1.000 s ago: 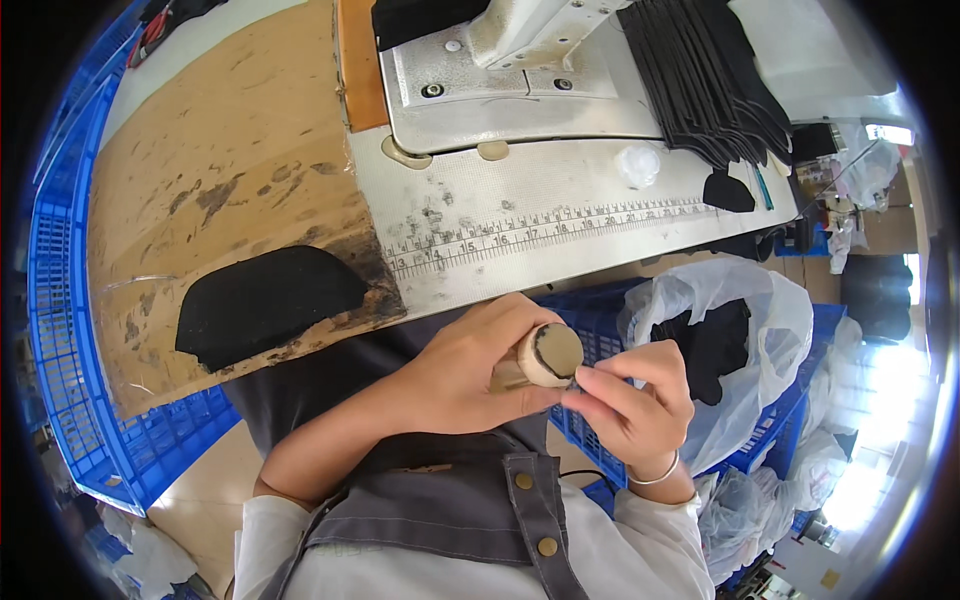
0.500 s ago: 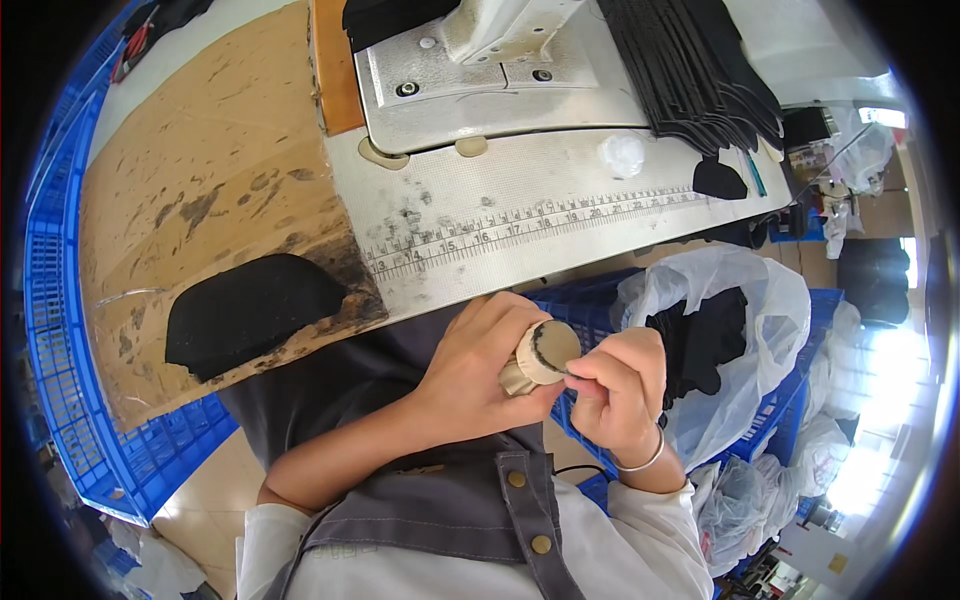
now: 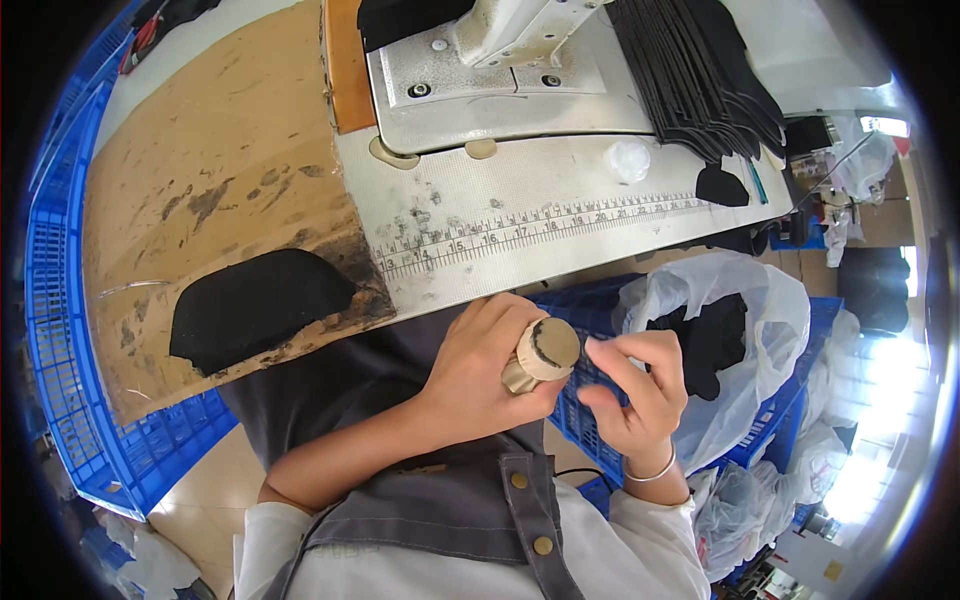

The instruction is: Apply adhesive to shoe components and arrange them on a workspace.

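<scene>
Above my lap, my left hand is closed round a beige cylindrical piece; its kind I cannot make out. The piece has a round flat top, a dark line along part of its rim and a narrower, shiny lower part. To its right, my right hand is apart from it, thumb and forefinger spread with nothing visible between them. A black cut fabric piece lies flat on the worn brown board to the left.
A sewing machine stands on the pale table with a printed ruler. A stack of black fabric pieces lies at the far right. Blue crates flank the table; on the right, a plastic bag holds black pieces.
My right hand has let go of the beige piece's rim, where it was pinching something small and dark, and moved right with its fingers parted. The left hand keeps its hold.
</scene>
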`<action>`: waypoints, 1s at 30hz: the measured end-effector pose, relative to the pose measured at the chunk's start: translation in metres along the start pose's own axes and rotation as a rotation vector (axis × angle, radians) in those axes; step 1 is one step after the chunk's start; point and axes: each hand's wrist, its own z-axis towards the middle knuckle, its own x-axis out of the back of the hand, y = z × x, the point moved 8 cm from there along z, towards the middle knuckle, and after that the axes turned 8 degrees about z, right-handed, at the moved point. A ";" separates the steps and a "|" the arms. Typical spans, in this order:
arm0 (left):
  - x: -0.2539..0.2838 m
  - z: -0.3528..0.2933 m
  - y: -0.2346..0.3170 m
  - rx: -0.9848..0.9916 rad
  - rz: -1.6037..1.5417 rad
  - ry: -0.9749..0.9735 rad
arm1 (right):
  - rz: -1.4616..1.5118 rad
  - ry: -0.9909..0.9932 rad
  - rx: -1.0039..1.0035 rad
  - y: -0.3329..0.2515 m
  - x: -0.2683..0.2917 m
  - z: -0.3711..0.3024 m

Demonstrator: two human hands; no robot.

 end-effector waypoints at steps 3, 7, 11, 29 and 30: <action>0.001 -0.001 0.001 -0.020 0.000 0.021 | -0.043 0.026 0.056 -0.005 -0.001 0.000; 0.000 0.000 0.001 -0.017 0.013 0.005 | -0.052 0.002 0.093 -0.006 -0.006 0.003; -0.001 0.000 0.001 -0.025 0.011 0.002 | -0.111 -0.053 0.064 -0.003 -0.015 0.005; -0.001 -0.010 0.011 0.032 0.040 0.151 | -0.182 0.016 0.071 -0.017 0.004 0.002; -0.001 -0.011 0.011 0.032 0.041 0.148 | -0.169 0.015 0.080 -0.017 0.002 0.004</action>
